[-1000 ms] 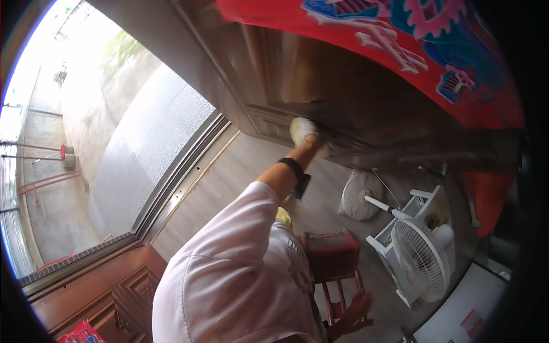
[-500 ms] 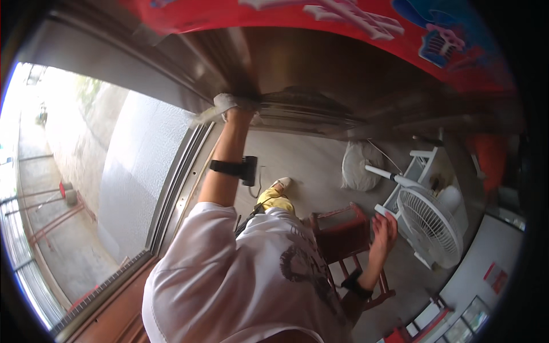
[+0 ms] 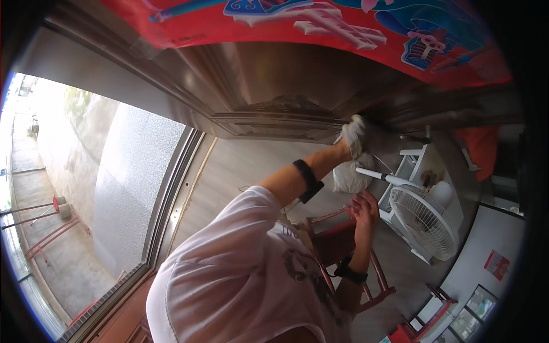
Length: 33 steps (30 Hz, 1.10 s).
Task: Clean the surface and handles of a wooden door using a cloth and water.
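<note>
My left arm reaches across to the right, with my left hand [image 3: 346,148] at the lower right part of a dark brown panelled door [image 3: 274,74]. A white cloth [image 3: 355,132] is bunched in that hand and covers most of its fingers. The cloth appears to lie against the door's surface. My right hand [image 3: 363,212] is raised, holding nothing, with its fingers apart and slightly bent. It is nearest to a white fan [image 3: 423,220] and a reddish-brown wooden chair [image 3: 334,243].
A red printed sheet [image 3: 343,28] covers the door's upper part. A white plastic bag [image 3: 350,176] lies on the floor below my left hand. The fan lies by a white frame [image 3: 409,160]. At left, a doorway with a metal track [image 3: 177,197] opens onto a paved passage.
My left hand has swept the cloth rightward along the door, from near the doorway to above the bag. My right hand has shifted slightly left and up.
</note>
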{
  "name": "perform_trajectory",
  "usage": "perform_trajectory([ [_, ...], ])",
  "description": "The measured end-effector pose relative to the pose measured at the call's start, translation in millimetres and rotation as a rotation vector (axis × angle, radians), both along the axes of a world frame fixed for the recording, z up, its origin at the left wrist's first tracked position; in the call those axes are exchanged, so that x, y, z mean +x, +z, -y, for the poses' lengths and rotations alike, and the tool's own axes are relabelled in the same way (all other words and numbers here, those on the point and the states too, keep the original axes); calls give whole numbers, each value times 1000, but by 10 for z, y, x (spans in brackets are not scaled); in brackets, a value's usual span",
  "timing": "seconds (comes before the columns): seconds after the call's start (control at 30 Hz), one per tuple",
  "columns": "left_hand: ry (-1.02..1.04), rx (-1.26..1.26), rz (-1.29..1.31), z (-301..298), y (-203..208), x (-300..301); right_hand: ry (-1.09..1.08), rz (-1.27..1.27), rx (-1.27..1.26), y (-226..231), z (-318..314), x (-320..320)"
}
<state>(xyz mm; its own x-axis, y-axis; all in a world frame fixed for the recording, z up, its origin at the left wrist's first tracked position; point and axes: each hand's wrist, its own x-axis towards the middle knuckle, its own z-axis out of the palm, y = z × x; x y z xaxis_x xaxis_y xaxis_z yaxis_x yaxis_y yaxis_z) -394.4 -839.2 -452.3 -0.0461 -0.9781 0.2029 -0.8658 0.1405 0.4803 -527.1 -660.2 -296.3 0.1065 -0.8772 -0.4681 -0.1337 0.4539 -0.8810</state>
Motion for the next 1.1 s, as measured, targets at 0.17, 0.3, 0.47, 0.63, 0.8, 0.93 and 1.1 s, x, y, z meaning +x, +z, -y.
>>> perform_trajectory([
  [0.17, -577, -624, -604, -1332, 618, 341, -250, 507, 173, -131, 44, 180],
  [0.3, -434, 437, 186, -1943, 1627, 603, -48, 696, -46, -607, 103, 721],
  [0.47, -413, 433, 1, -2108, 1582, 1065, -7, 1056, 378, -517, 169, 1107],
  [0.63, -291, 429, -336, -2366, 1762, 1588, 125, 1156, 428, -527, 615, 1277],
  [0.8, 76, 427, -1160, -2299, 1372, 1616, -217, 663, -77, -1313, 1026, 1945],
  [0.93, 405, 476, -673, -2252, 1369, 1789, 38, 916, 358, -1785, 780, 2312],
  [1.1, 318, 566, -833, -2700, 1553, 2185, 35, 1006, 484, -911, 635, 2466],
])
